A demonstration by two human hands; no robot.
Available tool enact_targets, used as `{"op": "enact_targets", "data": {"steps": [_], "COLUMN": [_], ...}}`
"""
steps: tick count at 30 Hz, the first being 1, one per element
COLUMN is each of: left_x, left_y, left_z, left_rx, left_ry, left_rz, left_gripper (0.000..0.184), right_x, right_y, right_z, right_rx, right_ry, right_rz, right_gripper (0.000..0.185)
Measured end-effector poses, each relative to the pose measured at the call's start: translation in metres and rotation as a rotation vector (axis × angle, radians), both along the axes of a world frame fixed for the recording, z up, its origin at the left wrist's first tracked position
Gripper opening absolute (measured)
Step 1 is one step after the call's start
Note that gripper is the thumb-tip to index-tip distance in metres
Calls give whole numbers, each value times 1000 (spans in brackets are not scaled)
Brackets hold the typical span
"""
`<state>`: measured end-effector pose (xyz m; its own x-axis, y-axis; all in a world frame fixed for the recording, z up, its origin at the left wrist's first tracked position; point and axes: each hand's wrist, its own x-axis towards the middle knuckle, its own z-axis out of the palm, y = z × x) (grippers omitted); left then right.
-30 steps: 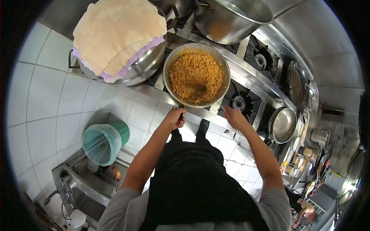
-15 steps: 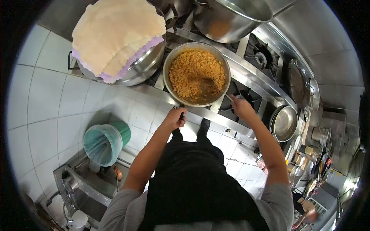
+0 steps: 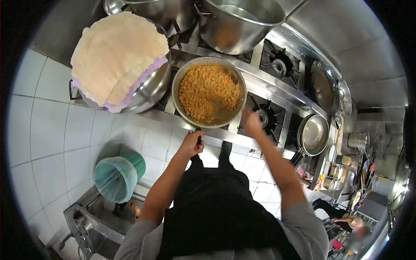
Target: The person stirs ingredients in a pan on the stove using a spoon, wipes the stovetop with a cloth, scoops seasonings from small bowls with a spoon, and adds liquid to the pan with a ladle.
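Note:
A wide metal pan (image 3: 177, 93) rests on the stove with an orange-brown grainy food (image 3: 208, 92) inside, spread thinner toward its lower right. My left hand (image 3: 193, 144) is wrapped round the pan's black handle at its near side. My right hand (image 3: 253, 123) is closed beside the pan's lower right rim, in front of a burner, and blurred by motion. Whatever it holds cannot be made out in this frame.
Flatbread (image 3: 115, 56) on purple cloth covers a large pot (image 3: 160, 86) at left. A tall pot (image 3: 234, 32) stands behind. Stacked pans (image 3: 315, 135) lie at right. Below left are a lined green bin (image 3: 115, 180) and a sink (image 3: 102, 229). Another person (image 3: 342, 219) is at far lower right.
The view has shifted, so the stove sits further left and the bin lower. My right hand has moved about the pan's right rim, and the food inside has been pushed around.

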<state>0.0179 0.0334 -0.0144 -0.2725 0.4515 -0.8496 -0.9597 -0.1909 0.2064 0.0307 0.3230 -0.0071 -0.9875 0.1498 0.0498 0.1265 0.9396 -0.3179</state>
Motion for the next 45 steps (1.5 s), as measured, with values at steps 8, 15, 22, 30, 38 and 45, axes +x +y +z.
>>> {"op": "enact_targets", "data": {"steps": [8, 15, 22, 30, 38, 45], "left_x": [-1, 3, 6, 2, 5, 0], "left_y": [2, 2, 6, 2, -1, 0], "left_z": [10, 9, 3, 8, 14, 10], "left_rx": [-71, -13, 9, -56, -44, -53], "left_ry": [-3, 38, 5, 56, 25, 49], "left_rz": [-15, -1, 36, -10, 15, 38], "left_gripper": [28, 29, 28, 30, 33, 24], "right_x": [36, -84, 60, 43, 20, -56], "right_y": [-30, 37, -12, -99, -9, 1], "right_z": [60, 74, -9, 63, 103, -2], "right_rx": [-423, 276, -142, -1493, -358, -389], "right_ry": [-48, -145, 51, -404, -135, -194], "right_rz": [-32, 261, -2, -664, 23, 95], "right_gripper": [33, 45, 20, 30, 29, 32]}}
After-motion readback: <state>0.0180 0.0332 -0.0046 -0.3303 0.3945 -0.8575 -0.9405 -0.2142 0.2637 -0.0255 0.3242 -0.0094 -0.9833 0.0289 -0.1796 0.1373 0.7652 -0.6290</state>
